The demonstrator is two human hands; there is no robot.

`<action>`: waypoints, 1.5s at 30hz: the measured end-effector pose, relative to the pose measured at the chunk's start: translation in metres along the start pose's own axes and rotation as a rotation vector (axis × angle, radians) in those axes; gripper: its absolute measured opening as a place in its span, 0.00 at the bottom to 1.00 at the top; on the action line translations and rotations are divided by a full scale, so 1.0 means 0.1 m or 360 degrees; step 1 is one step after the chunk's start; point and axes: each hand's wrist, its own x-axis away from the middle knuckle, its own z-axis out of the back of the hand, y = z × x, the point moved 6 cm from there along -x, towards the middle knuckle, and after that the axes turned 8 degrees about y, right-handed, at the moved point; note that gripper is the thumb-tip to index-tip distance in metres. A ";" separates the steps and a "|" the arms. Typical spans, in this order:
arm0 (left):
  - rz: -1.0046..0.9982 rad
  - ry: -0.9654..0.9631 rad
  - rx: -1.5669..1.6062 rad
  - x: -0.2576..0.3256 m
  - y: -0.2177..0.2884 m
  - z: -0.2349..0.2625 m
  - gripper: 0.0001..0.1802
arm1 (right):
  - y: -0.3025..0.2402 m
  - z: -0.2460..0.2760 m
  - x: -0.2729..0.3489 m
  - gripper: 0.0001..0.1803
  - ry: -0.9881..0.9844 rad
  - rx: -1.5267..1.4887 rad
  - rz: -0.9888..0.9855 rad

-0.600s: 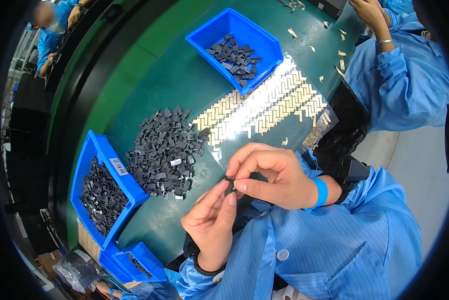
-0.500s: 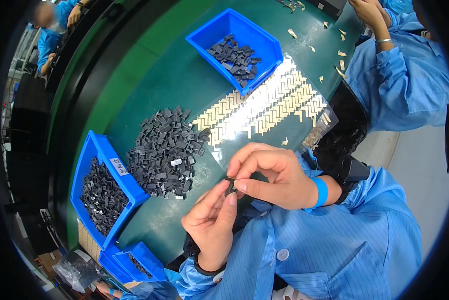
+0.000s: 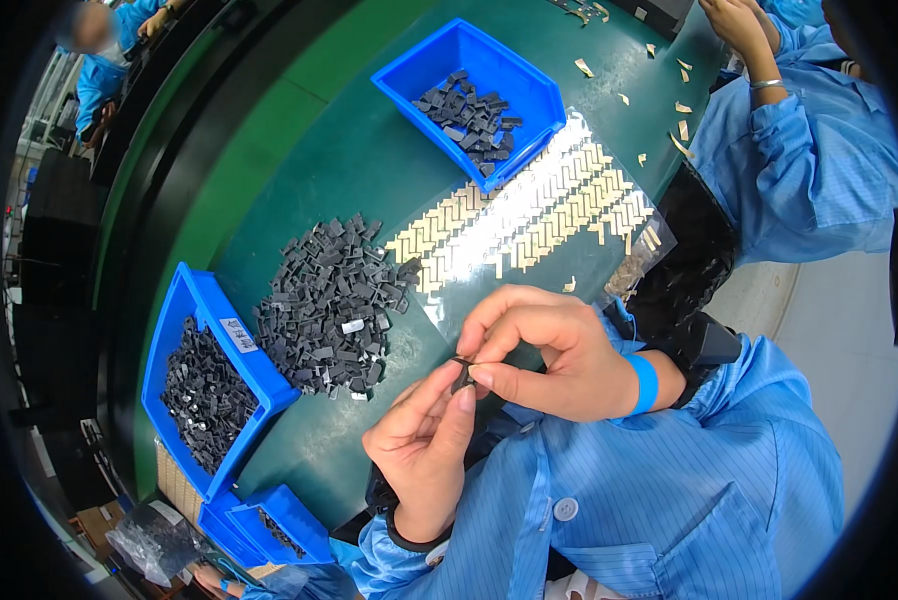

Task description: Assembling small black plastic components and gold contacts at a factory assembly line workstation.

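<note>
Close in front of my body, both hands meet over one small black plastic part (image 3: 461, 375). My left hand (image 3: 424, 440) pinches it from below between thumb and fingertips. From the right, my right hand (image 3: 544, 355) grips its upper end between thumb and index finger; a blue band circles that wrist. The fingertips cover most of the part. Just beyond my hands lies a clear sheet with rows of cream adhesive strips (image 3: 529, 235). Left of that sheet a heap of similar black parts (image 3: 329, 300) is spread on the green table (image 3: 299, 440).
A blue bin (image 3: 409, 85) with some black parts stands at the far side. Another blue bin (image 3: 154, 370), fuller, sits at the left, with a smaller blue bin (image 3: 314, 530) nearer me. Peeled scraps (image 3: 679, 145) lie at the far right, beside a co-worker's blue sleeve (image 3: 779, 150).
My hands stay almost in place, still pinching the black part, with only a slight shift of the right fingers. The bins, heap and sheet look unchanged.
</note>
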 end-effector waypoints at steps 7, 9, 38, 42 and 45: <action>0.0026 0.0010 0.0027 0.00 0.01 -0.02 0.13 | -0.02 0.01 0.00 0.04 0.0017 0.0028 0.0045; 0.0027 0.0016 0.0031 0.00 0.01 -0.03 0.13 | -0.02 0.01 0.00 0.04 0.0025 0.0036 0.0056; 0.0069 -0.0348 0.0082 -0.07 -0.07 -0.05 0.23 | 0.32 -0.04 0.01 0.05 -0.0576 -0.0991 -0.1145; -0.0006 -0.0381 -0.0245 -0.10 0.05 -0.03 0.25 | 0.28 -0.07 -0.04 0.04 -0.0674 -0.0805 -0.1136; -0.0400 -0.0501 -0.0829 -0.11 0.21 -0.10 0.27 | 0.28 -0.14 -0.03 0.05 -0.0777 -0.0717 -0.1178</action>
